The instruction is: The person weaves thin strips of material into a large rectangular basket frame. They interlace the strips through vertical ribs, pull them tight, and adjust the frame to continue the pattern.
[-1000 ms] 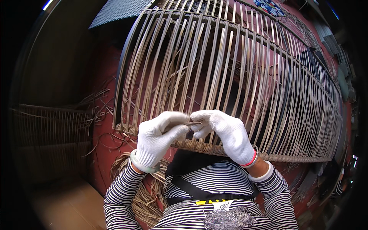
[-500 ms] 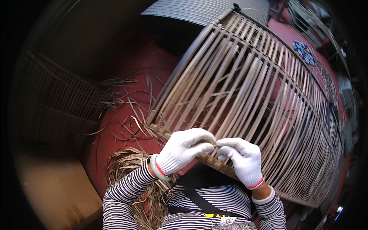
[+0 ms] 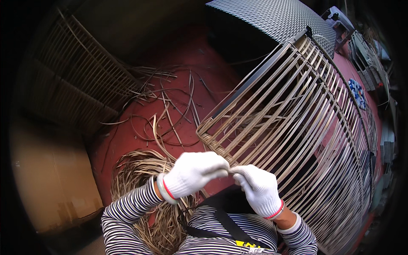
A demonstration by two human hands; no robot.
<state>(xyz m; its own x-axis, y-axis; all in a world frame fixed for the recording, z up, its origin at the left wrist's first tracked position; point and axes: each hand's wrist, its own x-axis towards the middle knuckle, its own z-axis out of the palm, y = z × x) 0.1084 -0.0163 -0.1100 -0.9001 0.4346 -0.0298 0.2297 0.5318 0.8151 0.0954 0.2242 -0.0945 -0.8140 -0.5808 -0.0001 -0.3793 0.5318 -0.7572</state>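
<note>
In white knit gloves, my left hand (image 3: 195, 172) and my right hand (image 3: 258, 187) meet fingertip to fingertip in front of my body. Both are closed in a pinch, and a short bit of thin brown wicker strip (image 3: 230, 170) shows between them. Most of that strip is hidden by the gloves. Just beyond my fingers runs the wrapped near edge of a large curved wicker frame (image 3: 214, 144), strung with long parallel brown strips. Beside my left forearm lies a big bundle of loose wicker strips (image 3: 136, 170).
Scattered strips (image 3: 165, 110) lie on the red floor (image 3: 187, 140). A second strung frame (image 3: 80, 72) stands at the far left, above a cardboard box (image 3: 55, 178). Behind the large frame is a grey woven piece (image 3: 276, 19). A blue patterned cloth (image 3: 357, 93) lies at the far right.
The view has shifted, so the large frame sits further right and lower. My hands stay pinched together, slightly further left and lower in the picture, with my left hand turned flatter.
</note>
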